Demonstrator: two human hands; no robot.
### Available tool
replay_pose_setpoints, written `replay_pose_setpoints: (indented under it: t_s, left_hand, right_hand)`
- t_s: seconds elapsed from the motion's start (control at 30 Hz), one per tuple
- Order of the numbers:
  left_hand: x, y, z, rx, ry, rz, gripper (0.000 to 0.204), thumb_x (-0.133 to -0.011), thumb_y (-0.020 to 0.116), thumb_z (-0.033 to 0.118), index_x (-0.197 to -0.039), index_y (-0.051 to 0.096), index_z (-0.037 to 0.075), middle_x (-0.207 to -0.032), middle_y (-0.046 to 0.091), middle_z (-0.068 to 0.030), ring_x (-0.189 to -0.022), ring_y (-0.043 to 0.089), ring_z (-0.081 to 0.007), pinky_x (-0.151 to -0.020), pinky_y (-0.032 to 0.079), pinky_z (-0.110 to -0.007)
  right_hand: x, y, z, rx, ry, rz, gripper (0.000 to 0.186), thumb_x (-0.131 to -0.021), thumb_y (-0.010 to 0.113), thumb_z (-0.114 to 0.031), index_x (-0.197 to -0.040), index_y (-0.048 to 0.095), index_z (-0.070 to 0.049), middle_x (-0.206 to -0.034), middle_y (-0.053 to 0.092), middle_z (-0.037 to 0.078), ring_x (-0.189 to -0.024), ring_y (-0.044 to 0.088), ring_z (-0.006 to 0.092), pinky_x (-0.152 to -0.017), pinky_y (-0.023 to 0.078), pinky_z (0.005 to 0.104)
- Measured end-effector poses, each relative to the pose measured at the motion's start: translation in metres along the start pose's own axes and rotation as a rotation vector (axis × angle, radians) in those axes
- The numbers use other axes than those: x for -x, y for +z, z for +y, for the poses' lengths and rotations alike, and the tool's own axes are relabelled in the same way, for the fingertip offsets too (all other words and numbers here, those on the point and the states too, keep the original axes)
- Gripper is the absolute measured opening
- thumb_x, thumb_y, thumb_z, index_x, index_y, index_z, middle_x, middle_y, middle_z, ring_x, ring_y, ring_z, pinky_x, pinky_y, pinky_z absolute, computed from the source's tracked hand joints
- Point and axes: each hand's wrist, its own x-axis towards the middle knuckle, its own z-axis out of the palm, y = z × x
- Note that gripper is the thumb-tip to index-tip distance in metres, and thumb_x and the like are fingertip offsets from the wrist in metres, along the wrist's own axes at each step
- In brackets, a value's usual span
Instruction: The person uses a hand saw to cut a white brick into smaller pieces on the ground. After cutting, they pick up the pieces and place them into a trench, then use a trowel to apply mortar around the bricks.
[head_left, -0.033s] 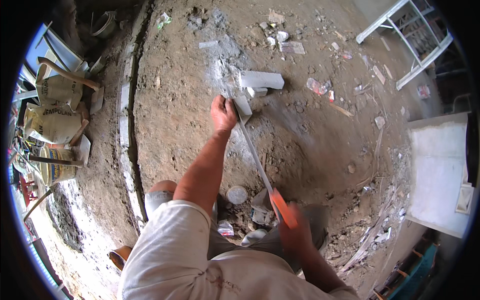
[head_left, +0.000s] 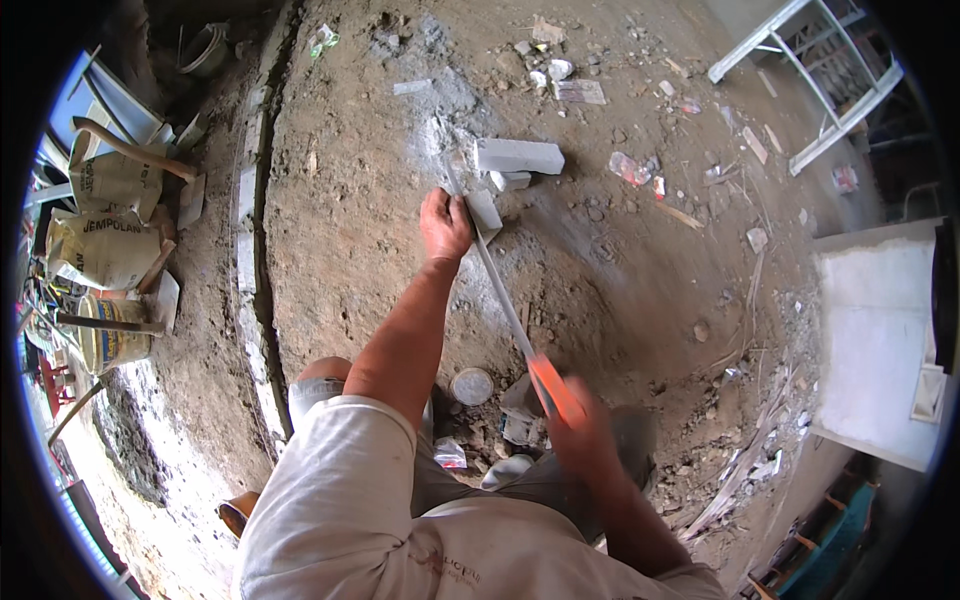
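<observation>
The dirt floor (head_left: 360, 240) carries everything here, dusted pale grey where I am working, with a line of pale blocks (head_left: 247, 250) set in a trench along its left edge. At the right edge stands a white cabinet (head_left: 870, 340), and a white metal frame (head_left: 800, 60) lies toward the far right corner, both well apart from me. Off the left edge sit cement sacks (head_left: 100, 220) and a yellow bucket (head_left: 110, 335), out of the way of the cutting.

Near the middle of the far part of the floor lies a large white block (head_left: 520, 155), and just beside it a smaller white block piece (head_left: 486, 212) resting on the ground so it cannot drop while I work on it. My left hand (head_left: 445, 225) presses down on that piece, fingers closed over its near side, I judge to stop it sliding under the blade. The handsaw (head_left: 500, 300) runs as a long pale blade from the piece back toward my body; its orange handle (head_left: 555, 390) is clamped in my right hand (head_left: 585, 435), which is blurred, held low and close to my knees so the stroke runs straight along my reach. My hands are well apart, one at each end of the saw.

A small round white lid (head_left: 471, 386) lies on the floor between my knees, near scraps of rubble.
</observation>
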Motion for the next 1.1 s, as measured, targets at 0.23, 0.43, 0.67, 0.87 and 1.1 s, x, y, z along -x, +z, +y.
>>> replay_pose_setpoints:
  t_s: [0.23,0.43,0.67,0.87,1.1]
  left_hand:
    - [-0.031,-0.008,0.003,0.078,-0.118,0.0,0.023,-0.089,0.058,0.014,-0.075,0.046,0.0,-0.072,0.05,-0.0178,-0.067,0.05,-0.0299,-0.065,0.043,-0.041]
    - [-0.013,-0.001,0.009,-0.063,0.048,0.042,0.023,-0.088,0.059,0.015,-0.074,0.046,0.001,-0.072,0.049,-0.0192,-0.068,0.049,-0.0381,-0.065,0.042,-0.044]
    - [-0.027,-0.008,0.004,0.032,-0.099,0.021,0.02,-0.088,0.058,0.014,-0.076,0.048,0.001,-0.073,0.051,-0.0173,-0.069,0.05,-0.03,-0.067,0.044,-0.041]
    - [-0.015,0.002,0.005,-0.028,0.031,0.04,0.021,-0.088,0.057,0.012,-0.075,0.045,0.001,-0.073,0.049,-0.0193,-0.071,0.049,-0.0375,-0.069,0.042,-0.043]
    - [-0.03,-0.005,0.008,0.047,-0.129,-0.016,0.023,-0.089,0.057,0.014,-0.074,0.045,0.0,-0.074,0.049,-0.0205,-0.072,0.049,-0.0415,-0.068,0.042,-0.046]
  right_hand:
    - [0.003,0.017,-0.002,0.07,-0.011,0.056,0.02,-0.08,0.057,-0.005,-0.099,0.051,-0.003,-0.079,0.059,0.026,-0.083,0.057,0.0509,-0.067,0.048,0.0505]
    - [-0.017,0.007,-0.001,0.069,-0.022,0.034,0.019,-0.081,0.056,-0.004,-0.099,0.05,-0.003,-0.083,0.058,0.026,-0.085,0.056,0.0511,-0.067,0.047,0.0479]
    - [0.018,0.012,0.0,0.082,0.029,-0.002,0.026,-0.08,0.06,-0.006,-0.104,0.05,-0.003,-0.083,0.059,0.025,-0.086,0.057,0.0514,-0.068,0.048,0.0498]
    - [-0.035,0.017,0.014,0.046,-0.147,0.087,0.026,-0.079,0.061,-0.006,-0.104,0.051,-0.003,-0.076,0.058,0.024,-0.084,0.057,0.0509,-0.066,0.048,0.0497]
    - [0.033,0.008,0.021,0.162,0.003,0.026,0.024,-0.081,0.06,-0.008,-0.103,0.051,-0.004,-0.081,0.06,0.025,-0.086,0.058,0.0501,-0.067,0.048,0.0518]
